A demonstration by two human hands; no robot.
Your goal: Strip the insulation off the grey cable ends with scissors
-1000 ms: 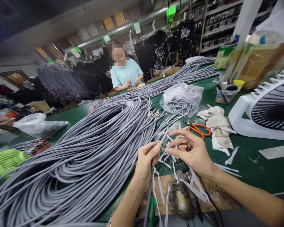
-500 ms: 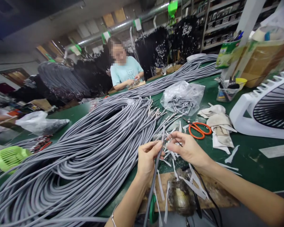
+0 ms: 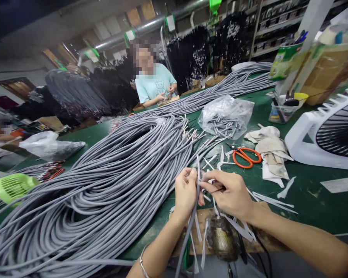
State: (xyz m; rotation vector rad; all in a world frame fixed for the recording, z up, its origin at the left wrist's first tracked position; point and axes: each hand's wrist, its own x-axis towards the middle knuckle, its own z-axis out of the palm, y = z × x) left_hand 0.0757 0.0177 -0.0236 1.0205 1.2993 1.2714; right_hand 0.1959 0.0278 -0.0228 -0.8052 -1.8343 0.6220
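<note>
My left hand (image 3: 185, 195) is closed around a single grey cable (image 3: 184, 241) just below its whitish end, which points upward. The cable's length hangs down past my wrist toward the bottom of the view. From the right, my right hand (image 3: 232, 193) pinches at the same cable with thumb and forefinger, close to the left fingers. A small white bit shows at that pinch; its kind is unclear. Below my hands a dark, worn block with a brassy middle (image 3: 222, 239) sits on a wooden board (image 3: 251, 231), with white strips (image 3: 205, 245) hanging around it.
A large pile of looped grey cables (image 3: 104, 193) covers the left of the green table. Orange-handled scissors (image 3: 246, 157), crumpled cloth gloves (image 3: 271, 152), a plastic bag of short pieces (image 3: 226, 117) and a white fan (image 3: 301, 135) lie to the right. A co-worker (image 3: 156, 83) sits opposite.
My right hand has moved in against the cable, its fingers now pinching beside my left hand. Loose strips and wires behind the hands are more visible. The view has shifted slightly.
</note>
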